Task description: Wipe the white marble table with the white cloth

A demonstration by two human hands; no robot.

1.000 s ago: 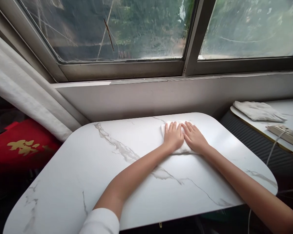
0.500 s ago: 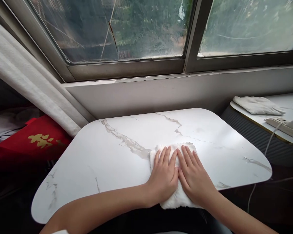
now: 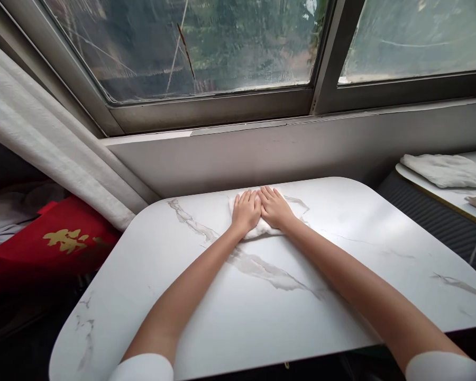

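Observation:
Both arms reach out over a white marble-patterned table (image 3: pixel 206 328). My left hand (image 3: pixel 246 211) lies flat on a white cloth (image 3: pixel 262 230), fingers stretched toward the far edge. Beside it, touching at the thumbs, my right hand (image 3: pixel 275 208) also presses flat on the same cloth. The cloth rests on the tabletop close to its far edge, and the hands cover most of it. Neither hand has its fingers wrapped round anything.
A window (image 3: pixel 206 53) and a low wall (image 3: pixel 238 153) stand behind the table. On the left hang a pale curtain (image 3: pixel 63 132) and a red bag (image 3: pixel 63 238) with gold print. At right, another table (image 3: pixel 436 193) bears a folded white cloth (image 3: pixel 448 170).
Both hands have slid the cloth away from the near edge to near the table's far edge, slightly left. My arms are now stretched out, and the view has shifted a little.

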